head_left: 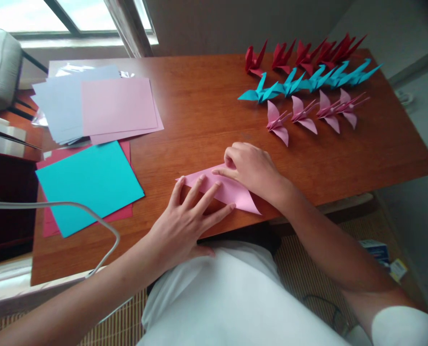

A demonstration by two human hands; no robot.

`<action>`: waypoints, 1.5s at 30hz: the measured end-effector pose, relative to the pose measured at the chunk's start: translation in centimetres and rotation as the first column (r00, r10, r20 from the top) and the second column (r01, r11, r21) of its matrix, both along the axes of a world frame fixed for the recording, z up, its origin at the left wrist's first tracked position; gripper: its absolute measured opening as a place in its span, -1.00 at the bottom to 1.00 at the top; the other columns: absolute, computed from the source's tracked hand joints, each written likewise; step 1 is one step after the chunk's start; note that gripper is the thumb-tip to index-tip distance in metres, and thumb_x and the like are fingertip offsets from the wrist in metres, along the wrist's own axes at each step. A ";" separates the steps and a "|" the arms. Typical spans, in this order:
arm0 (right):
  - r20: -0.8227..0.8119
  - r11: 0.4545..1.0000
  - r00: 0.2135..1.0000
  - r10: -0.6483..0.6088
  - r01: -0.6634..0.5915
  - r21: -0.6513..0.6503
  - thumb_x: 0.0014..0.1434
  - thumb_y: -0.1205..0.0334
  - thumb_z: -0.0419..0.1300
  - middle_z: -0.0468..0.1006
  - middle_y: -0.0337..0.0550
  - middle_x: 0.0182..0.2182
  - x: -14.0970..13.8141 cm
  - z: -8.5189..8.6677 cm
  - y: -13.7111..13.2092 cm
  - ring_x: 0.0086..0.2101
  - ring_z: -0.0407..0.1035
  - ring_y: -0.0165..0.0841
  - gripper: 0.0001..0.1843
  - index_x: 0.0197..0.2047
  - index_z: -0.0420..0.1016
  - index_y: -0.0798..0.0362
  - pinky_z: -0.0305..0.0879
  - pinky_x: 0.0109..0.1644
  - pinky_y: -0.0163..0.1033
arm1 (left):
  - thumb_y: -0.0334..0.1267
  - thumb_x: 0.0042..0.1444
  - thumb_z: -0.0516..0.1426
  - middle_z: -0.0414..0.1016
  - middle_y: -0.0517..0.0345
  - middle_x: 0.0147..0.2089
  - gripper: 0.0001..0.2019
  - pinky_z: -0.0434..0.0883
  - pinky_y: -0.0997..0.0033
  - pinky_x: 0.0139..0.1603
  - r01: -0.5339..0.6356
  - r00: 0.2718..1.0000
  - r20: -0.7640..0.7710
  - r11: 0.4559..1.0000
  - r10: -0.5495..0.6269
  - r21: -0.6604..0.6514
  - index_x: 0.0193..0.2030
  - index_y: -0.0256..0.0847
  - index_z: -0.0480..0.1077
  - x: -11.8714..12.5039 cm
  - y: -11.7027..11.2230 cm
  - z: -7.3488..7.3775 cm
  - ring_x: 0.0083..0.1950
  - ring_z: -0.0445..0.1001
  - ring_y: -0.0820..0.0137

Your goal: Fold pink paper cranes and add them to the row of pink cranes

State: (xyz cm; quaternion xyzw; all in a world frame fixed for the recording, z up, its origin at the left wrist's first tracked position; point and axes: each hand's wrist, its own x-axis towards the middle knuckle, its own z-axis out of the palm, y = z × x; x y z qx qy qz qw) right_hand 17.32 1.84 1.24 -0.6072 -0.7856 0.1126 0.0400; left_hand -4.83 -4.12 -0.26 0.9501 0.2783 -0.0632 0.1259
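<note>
Head view. Half-folded pale pink paper sheet (pixel 232 192) lay flat at the 6 o'clock edge of the brown wooden table (pixel 199 105), a long wedge with its point toward 4 o'clock.

My left hand (pixel 190 214) was open, fingers spread, pinning its near end. My right hand (pixel 252 168) sat half-curled on the far end, index tip pressing the paper; whether the thumb pinched an edge beneath, I could not tell.

Done: rows of folded paper cranes at 1 o'clock, red paper cranes (pixel 300 55) farthest, teal paper cranes (pixel 308 81) next, four pink paper cranes (pixel 315 113) nearest.

Left, by my judgement: most folds on this piece, no wings or neck yet. Flat pink and lavender sheets (pixel 118 105) at 10 o'clock and a teal sheet (pixel 89 185) at 8 o'clock lay unfolded.
</note>
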 end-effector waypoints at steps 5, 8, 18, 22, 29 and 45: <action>-0.111 0.977 0.981 0.159 -0.139 0.164 0.44 0.18 0.10 0.60 -0.06 -0.18 0.7 0.3 -4.6 -0.13 0.40 -0.24 -0.76 -0.18 0.57 0.07 0.27 -0.11 -0.18 | 0.43 -0.13 0.29 -0.11 -0.15 0.60 0.15 -0.22 -0.52 0.45 -0.003 1.000 -0.001 1.000 0.003 0.030 0.55 0.20 -0.08 0.2 -0.1 0.1 0.57 -0.19 -0.34; -0.120 0.947 0.957 0.265 -0.234 0.222 0.43 0.26 0.09 0.63 -0.05 -0.17 1.2 0.0 -8.0 -0.14 0.42 -0.22 -0.76 -0.15 0.59 0.09 0.31 -0.04 -0.12 | 0.43 -0.14 0.29 -0.09 -0.16 0.60 0.17 -0.22 -0.52 0.45 -0.004 1.000 0.010 0.999 0.003 0.043 0.55 0.16 -0.08 0.2 -0.2 0.0 0.57 -0.18 -0.35; 0.111 0.952 0.976 0.185 -0.206 0.225 0.37 0.41 0.08 0.52 -0.04 0.24 1.3 -1.3 -14.0 0.14 0.41 -0.12 -0.57 0.26 0.46 0.13 0.30 0.24 0.09 | 0.41 -0.08 0.28 -0.12 -0.15 0.61 0.11 -0.19 -0.56 0.43 0.012 1.000 0.024 1.000 -0.012 0.021 0.55 0.16 -0.04 0.1 0.0 -0.1 0.56 -0.17 -0.38; 0.186 0.959 0.967 0.174 -0.209 0.192 0.37 0.42 0.06 0.45 -0.06 0.31 1.4 -0.9 -15.0 0.19 0.37 -0.10 -0.52 0.31 0.42 0.06 0.30 0.25 0.12 | 0.42 -0.10 0.27 -0.10 -0.16 0.60 0.09 -0.20 -0.55 0.44 0.002 0.999 0.039 1.000 -0.003 0.015 0.54 0.16 0.00 0.1 0.0 -0.1 0.56 -0.15 -0.37; 0.242 0.973 0.967 0.079 -0.128 0.193 0.34 0.46 0.06 0.52 0.09 0.23 3.1 -0.3 -17.7 0.14 0.43 -0.03 -0.54 0.26 0.48 0.12 0.33 0.21 0.14 | 0.40 -0.07 0.28 -0.04 -0.15 0.59 0.07 -0.16 -0.54 0.44 0.000 0.998 0.055 1.000 -0.001 0.022 0.53 0.14 0.03 0.2 0.1 0.1 0.55 -0.11 -0.37; 0.095 0.961 0.980 0.176 -0.192 0.200 0.36 0.39 0.07 0.31 0.10 0.37 0.7 -1.8 -16.2 0.34 0.26 -0.10 -0.47 0.37 0.32 0.24 0.33 0.38 0.06 | 0.41 -0.05 0.26 -0.06 -0.13 0.59 0.05 -0.20 -0.51 0.46 0.001 0.998 0.068 1.000 -0.002 0.028 0.53 0.12 0.04 0.1 0.2 -0.1 0.56 -0.12 -0.34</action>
